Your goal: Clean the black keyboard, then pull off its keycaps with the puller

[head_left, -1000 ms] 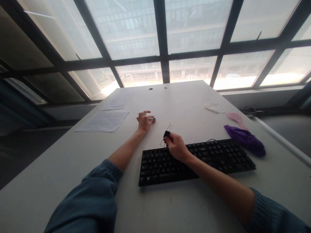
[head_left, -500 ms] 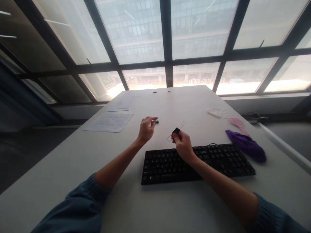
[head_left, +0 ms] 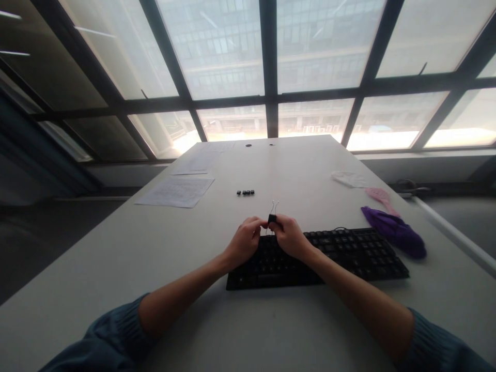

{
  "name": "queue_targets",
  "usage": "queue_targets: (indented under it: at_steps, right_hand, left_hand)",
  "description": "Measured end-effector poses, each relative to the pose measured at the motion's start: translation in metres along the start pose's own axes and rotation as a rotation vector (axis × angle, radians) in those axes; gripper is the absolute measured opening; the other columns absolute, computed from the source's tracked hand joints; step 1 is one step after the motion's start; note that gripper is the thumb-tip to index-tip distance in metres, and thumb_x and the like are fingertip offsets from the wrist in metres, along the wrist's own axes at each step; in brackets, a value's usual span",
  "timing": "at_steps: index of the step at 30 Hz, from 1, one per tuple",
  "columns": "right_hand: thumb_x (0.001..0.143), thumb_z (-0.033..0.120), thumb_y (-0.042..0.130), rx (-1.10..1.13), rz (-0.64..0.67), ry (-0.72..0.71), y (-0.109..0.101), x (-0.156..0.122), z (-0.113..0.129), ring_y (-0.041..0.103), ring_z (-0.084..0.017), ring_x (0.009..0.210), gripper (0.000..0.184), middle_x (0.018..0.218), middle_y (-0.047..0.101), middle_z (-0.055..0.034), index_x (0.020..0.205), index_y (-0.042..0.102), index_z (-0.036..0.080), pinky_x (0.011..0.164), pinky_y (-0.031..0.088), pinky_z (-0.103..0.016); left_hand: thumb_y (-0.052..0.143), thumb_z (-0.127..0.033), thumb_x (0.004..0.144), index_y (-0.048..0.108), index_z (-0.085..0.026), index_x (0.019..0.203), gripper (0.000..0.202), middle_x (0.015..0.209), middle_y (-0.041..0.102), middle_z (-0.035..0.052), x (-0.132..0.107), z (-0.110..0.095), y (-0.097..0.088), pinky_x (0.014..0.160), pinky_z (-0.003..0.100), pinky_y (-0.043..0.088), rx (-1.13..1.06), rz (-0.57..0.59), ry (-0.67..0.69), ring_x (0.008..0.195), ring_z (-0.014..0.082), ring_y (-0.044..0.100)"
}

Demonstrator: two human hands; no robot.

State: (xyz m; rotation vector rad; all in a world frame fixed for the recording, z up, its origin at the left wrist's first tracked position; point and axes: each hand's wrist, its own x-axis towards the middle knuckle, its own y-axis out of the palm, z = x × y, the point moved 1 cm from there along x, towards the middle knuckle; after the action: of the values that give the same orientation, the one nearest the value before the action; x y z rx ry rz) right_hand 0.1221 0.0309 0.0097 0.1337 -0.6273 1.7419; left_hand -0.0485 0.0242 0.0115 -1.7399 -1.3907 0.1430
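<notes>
A black binder clip (head_left: 272, 219) is pinched between the fingertips of the left hand (head_left: 243, 243) and the right hand (head_left: 291, 238), just above the keyboard (head_left: 349, 253). Four small black pieces (head_left: 245, 192), seemingly keycaps, are already laid in a row on the table (head_left: 186, 258); gaps in the keyboard cannot be made out.

Two arms of one person, seen from the wearer's own head. Both wear a long-sleeved knitted top in a muted, dark blue-green. The left sleeve (head_left: 112, 338) ends well behind the left grip (head_left: 245, 242) in a thick ribbed cuff, slightly bunched, with fine ridges running along the knit. The right sleeve (head_left: 442, 346) has the same colour and the same ribbed cuff, and it also ends well back from the right grip (head_left: 290, 238). Between cuff and grip each forearm is uncovered. Both grips are bare. The fabric looks soft and heavy, darker in its folds.
</notes>
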Motion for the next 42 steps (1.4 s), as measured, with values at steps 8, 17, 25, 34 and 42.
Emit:
queue_targets:
  at_steps: [8, 17, 25, 34, 42]
  right_hand:
    - [0.089, 0.018, 0.053, -0.031, 0.075, 0.023, 0.000, 0.001, -0.005, 0.061, -0.018, 0.076, 0.018, 0.079, 0.069, -0.0038, 0.086, 0.071, 0.017, 0.069, 0.043, -0.028]
    - [0.088, 0.013, 0.053, -0.092, 0.119, -0.007, 0.000, 0.001, -0.007, 0.057, -0.017, 0.074, 0.015, 0.077, 0.066, -0.0023, 0.077, 0.063, 0.017, 0.068, 0.040, -0.026]
    - [0.089, 0.012, 0.053, -0.132, 0.108, -0.066, 0.000, -0.004, -0.004, 0.054, -0.016, 0.073, 0.016, 0.078, 0.060, -0.0022, 0.075, 0.059, 0.018, 0.069, 0.039, -0.026]
    - [0.092, 0.013, 0.049, -0.148, 0.111, -0.117, 0.000, -0.009, -0.002, 0.053, -0.016, 0.075, 0.017, 0.082, 0.057, -0.0026, 0.076, 0.054, 0.019, 0.069, 0.040, -0.027]
    - [0.093, 0.013, 0.047, -0.125, 0.105, -0.144, 0.001, -0.011, -0.003, 0.052, -0.015, 0.074, 0.020, 0.082, 0.055, -0.0020, 0.075, 0.051, 0.020, 0.069, 0.039, -0.027]
  left_hand:
    - [0.042, -0.001, 0.083, 0.066, -0.018, 0.091, 0.031, 0.093, 0.067, 0.0041, -0.001, 0.001, 0.002, 0.087, 0.034, 0.047, 0.014, 0.006, -0.002, 0.091, 0.0179, 0.060]
    - [0.047, -0.001, 0.075, 0.063, -0.019, 0.087, 0.027, 0.088, 0.063, 0.0029, -0.002, -0.004, 0.000, 0.082, 0.032, 0.046, 0.088, 0.038, -0.005, 0.086, 0.0181, 0.056]
    - [0.056, -0.008, 0.076, 0.060, -0.019, 0.085, 0.015, 0.088, 0.061, 0.0032, -0.002, -0.010, -0.002, 0.082, 0.033, 0.046, 0.122, 0.058, 0.006, 0.088, 0.0200, 0.055]
    - [0.068, -0.021, 0.083, 0.069, -0.021, 0.086, 0.003, 0.088, 0.067, 0.0038, -0.002, -0.001, 0.002, 0.085, 0.036, 0.048, 0.042, 0.127, 0.037, 0.090, 0.0212, 0.060]
    - [0.060, -0.018, 0.090, 0.066, -0.019, 0.086, 0.007, 0.094, 0.067, 0.0068, -0.003, -0.001, 0.007, 0.087, 0.037, 0.048, 0.132, 0.097, 0.118, 0.094, 0.0224, 0.057]
